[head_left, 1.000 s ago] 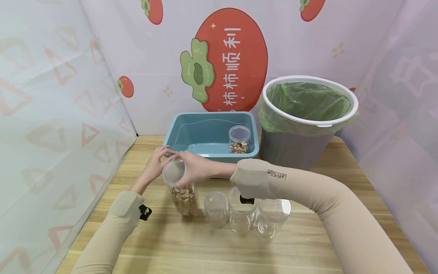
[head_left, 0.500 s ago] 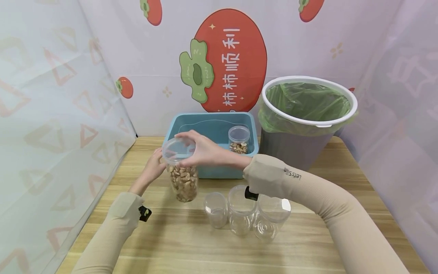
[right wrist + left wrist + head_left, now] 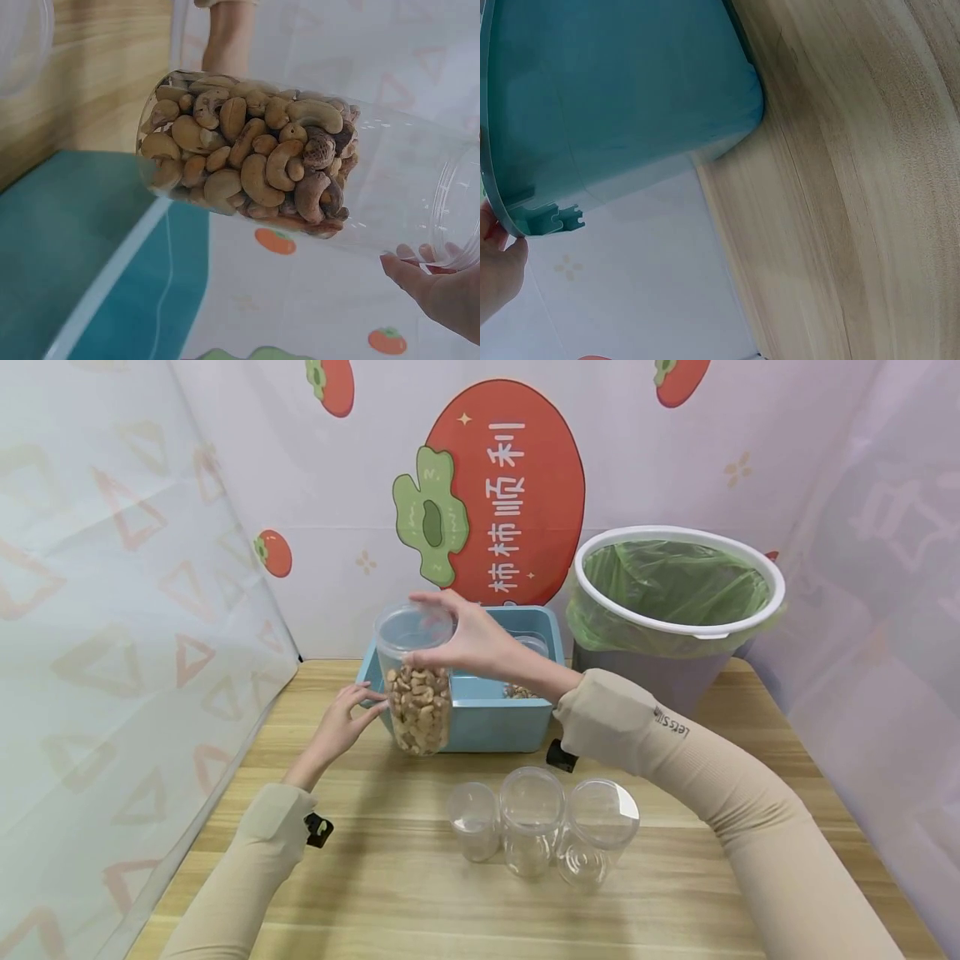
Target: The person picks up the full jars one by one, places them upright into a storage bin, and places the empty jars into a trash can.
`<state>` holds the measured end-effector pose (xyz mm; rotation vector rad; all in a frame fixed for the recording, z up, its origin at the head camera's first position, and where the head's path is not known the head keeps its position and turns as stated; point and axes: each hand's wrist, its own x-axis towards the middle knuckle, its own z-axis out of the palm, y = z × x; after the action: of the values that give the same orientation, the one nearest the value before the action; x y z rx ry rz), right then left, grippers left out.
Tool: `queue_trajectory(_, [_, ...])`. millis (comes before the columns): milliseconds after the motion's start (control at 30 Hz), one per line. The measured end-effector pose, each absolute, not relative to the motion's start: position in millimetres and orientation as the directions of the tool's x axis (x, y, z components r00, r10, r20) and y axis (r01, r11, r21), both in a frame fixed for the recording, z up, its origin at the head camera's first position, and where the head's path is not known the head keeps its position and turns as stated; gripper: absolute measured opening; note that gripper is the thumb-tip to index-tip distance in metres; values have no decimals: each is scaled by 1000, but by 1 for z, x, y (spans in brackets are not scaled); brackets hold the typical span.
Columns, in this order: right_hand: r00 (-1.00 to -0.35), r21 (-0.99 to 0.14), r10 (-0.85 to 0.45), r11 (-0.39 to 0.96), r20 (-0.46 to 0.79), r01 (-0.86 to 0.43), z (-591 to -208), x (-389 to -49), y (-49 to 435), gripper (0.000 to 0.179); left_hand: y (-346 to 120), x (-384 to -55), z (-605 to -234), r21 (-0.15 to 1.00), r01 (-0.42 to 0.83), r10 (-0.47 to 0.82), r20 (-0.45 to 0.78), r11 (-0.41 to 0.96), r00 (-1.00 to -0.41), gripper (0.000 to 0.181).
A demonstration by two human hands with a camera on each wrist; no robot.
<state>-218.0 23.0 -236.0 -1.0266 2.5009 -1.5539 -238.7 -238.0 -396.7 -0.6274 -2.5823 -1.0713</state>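
My right hand grips a tall clear jar of cashews near its lidded top, thumb and fingers spread around it. In the right wrist view the cashews fill about the lower half. The jar hangs upright in front of the left part of a blue plastic bin, raised above the table. My left hand pinches the bin's rim at its left corner, seen in the left wrist view between thumb and fingers. A shorter jar of nuts sits inside the bin at the right, partly hidden by my right forearm.
Clear lidded jars stand in a row on the wooden table: a small one, a middle one and a wider one. A grey trash can with a green liner stands right of the bin. Printed curtains enclose the back and sides.
My right hand has lifted the cashew jar off the table, up and toward the bin. My left hand has left the jar and now holds the bin's rim.
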Motion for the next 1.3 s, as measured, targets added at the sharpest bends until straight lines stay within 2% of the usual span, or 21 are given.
queue_trajectory(267, [-828, -822, -462, 301, 317, -483, -217, -234, 33, 68, -238, -238, -397, 615, 476, 278, 394, 628, -876, 19])
queue_trajectory(533, [-881, -805, -379, 406, 282, -432, -213, -255, 36, 73, -238, -236, -395, 630, 468, 269, 390, 620, -881, 19])
queue_trajectory(967, [-914, -841, -307, 390, 266, -375, -244, -287, 33, 74, -238, -238, -398, 634, 461, 277, 372, 621, -886, 22])
queue_trajectory(1300, [-924, -847, -330, 420, 193, -327, -277, -298, 31, 79, -238, -237, -396, 628, 475, 278, 390, 616, -878, 20])
